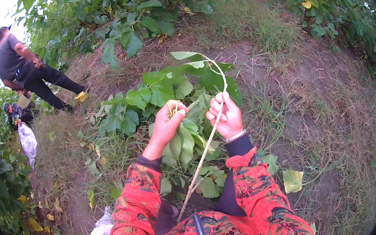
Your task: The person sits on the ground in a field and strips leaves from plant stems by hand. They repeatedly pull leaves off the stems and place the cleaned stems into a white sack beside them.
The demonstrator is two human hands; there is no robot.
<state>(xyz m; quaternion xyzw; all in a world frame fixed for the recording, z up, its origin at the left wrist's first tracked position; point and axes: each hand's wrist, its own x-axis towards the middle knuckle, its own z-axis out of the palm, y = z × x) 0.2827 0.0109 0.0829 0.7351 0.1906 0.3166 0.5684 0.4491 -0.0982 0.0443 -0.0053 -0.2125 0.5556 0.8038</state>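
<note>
My left hand (168,125) is closed on several leaves by their stems; the green leaves (182,143) hang below it. To its right, my right hand (225,116) grips a pale, thin leafy branch (203,154) near its upper part. The branch runs up from close to my lap and bends over to the left at its top, where a few leaves (183,55) remain attached. Beneath and beyond both hands, a pile of broad green leaves (158,87) lies on the grass.
Leafy bushes (134,8) stand ahead and along the left. A person in dark trousers (22,62) stands at the left, with another person (16,112) lower down beside a white sack (27,141). Another white sack (102,228) lies by my left sleeve. A yellowish leaf (292,181) lies at right.
</note>
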